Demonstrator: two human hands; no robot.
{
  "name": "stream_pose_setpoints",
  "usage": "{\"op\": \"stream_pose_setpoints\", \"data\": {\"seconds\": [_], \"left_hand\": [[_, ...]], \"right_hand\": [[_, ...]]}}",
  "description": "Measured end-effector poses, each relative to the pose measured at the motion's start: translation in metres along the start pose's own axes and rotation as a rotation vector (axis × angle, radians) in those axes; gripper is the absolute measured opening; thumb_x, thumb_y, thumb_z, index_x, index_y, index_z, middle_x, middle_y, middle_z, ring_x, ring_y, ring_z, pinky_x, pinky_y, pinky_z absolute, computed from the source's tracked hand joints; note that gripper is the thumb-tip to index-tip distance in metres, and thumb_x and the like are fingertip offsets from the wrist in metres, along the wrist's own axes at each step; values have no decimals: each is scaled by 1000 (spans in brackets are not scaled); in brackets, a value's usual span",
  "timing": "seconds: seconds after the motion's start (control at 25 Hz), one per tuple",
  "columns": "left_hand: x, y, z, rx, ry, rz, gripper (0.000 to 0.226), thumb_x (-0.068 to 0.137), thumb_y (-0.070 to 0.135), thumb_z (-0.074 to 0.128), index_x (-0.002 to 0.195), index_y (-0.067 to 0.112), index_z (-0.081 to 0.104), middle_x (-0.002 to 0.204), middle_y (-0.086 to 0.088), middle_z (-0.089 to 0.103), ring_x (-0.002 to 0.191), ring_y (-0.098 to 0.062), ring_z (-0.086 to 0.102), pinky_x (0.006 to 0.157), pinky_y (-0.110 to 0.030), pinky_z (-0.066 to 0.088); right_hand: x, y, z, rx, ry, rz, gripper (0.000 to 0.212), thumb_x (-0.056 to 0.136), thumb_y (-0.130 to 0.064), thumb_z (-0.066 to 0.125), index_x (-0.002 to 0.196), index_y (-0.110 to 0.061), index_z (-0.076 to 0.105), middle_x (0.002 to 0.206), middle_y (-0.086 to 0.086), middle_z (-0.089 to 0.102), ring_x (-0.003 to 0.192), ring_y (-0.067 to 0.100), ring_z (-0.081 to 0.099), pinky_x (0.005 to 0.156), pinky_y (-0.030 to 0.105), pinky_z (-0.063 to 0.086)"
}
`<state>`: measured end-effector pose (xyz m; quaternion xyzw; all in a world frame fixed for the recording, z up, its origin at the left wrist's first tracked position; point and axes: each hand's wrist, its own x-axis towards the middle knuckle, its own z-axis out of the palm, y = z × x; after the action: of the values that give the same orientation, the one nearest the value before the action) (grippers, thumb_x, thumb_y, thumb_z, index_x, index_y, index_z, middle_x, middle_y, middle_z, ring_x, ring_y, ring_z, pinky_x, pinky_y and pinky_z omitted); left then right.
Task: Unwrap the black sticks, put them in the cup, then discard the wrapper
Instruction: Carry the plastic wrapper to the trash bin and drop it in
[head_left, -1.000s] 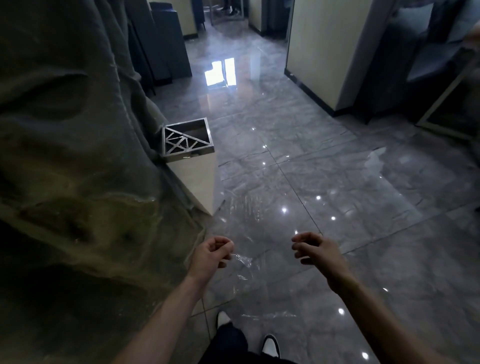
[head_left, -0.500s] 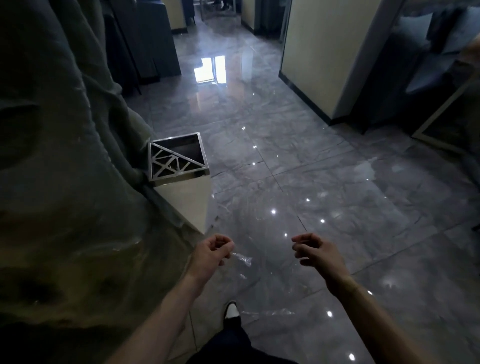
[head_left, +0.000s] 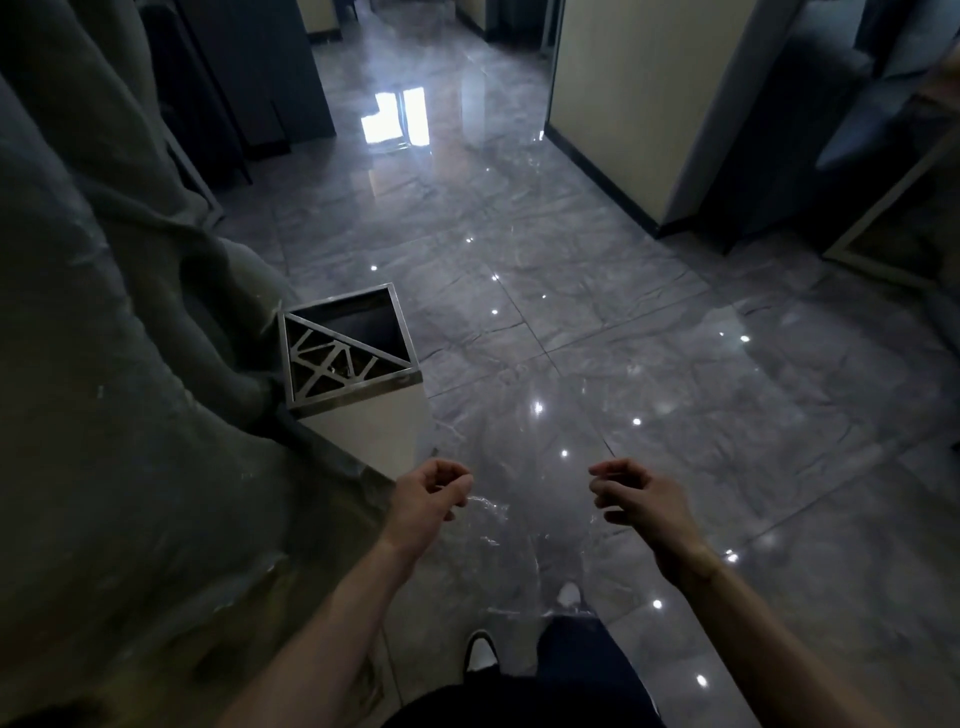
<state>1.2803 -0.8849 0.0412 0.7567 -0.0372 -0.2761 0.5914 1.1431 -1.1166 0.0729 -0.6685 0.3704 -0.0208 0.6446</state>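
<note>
My left hand (head_left: 428, 496) is closed on a clear plastic wrapper (head_left: 491, 519), which hangs down and to the right from my fingertips, thin and nearly see-through. My right hand (head_left: 636, 499) is held out beside it with fingers loosely curled and nothing in it. A square metal bin (head_left: 353, 405) with a cut-out lattice over half its top and a dark open half stands just ahead and left of my left hand. No black sticks or cup are in view.
A large grey rock-like wall (head_left: 114, 415) fills the left side, touching the bin. Glossy grey tiled floor (head_left: 623, 338) stretches ahead. A cream partition (head_left: 623, 104) stands at the upper right. My shoes (head_left: 480, 652) are below.
I have walked forward: the bin has come closer and lower in view, now just ahead of my left hand. Both hands keep the same pose, the wrapper still held.
</note>
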Motion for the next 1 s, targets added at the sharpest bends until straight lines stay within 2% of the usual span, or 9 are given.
{"op": "stream_pose_setpoints", "data": {"seconds": [0.12,0.16,0.24,0.36,0.6,0.72,1.0], "left_hand": [[28,10,3,24,-2,-1,12,84,18,72,80,29,71,74,6,72,65,-5,66,58,-20,52],[29,13,3,24,-7,-3,12,85,18,72,81,29,70,75,5,72,65,-4,66,59,-20,51],[76,27,22,15,16,4,12,85,16,72,82,28,70,74,5,72,64,-4,66,58,-21,50],[89,40,25,17,12,-9,9,85,16,72,83,25,71,73,5,72,64,-5,65,59,-21,52],[173,89,73,6,58,-20,8,84,14,73,84,21,70,78,0,72,68,-14,66,63,-29,52],[203,112,100,-13,86,-43,10,84,12,73,83,21,70,76,1,71,68,-14,65,63,-30,51],[251,135,126,-49,122,-68,4,85,19,72,88,21,71,83,-1,74,71,-11,68,64,-26,53]], "right_hand": [[31,-10,-3,-3,-18,1,11,85,-12,67,93,-19,71,90,5,72,78,16,67,68,27,55],[32,-13,-2,0,-9,-3,11,85,-12,67,92,-19,71,89,5,72,77,16,67,68,27,55],[87,-30,-18,25,-19,3,11,84,-11,68,90,-20,72,86,5,73,75,15,67,67,28,55],[104,-41,-20,11,-13,-19,11,83,-11,69,89,-20,72,85,5,73,74,14,67,68,29,56],[201,-86,-63,37,-52,7,11,82,-9,70,88,-18,72,81,4,72,70,14,64,64,27,52],[238,-107,-85,53,-69,41,11,83,-6,68,89,-15,71,79,5,69,71,17,62,67,32,51],[299,-141,-108,67,-104,35,11,84,-2,66,94,-5,70,78,8,66,70,19,60,64,30,49]]}}
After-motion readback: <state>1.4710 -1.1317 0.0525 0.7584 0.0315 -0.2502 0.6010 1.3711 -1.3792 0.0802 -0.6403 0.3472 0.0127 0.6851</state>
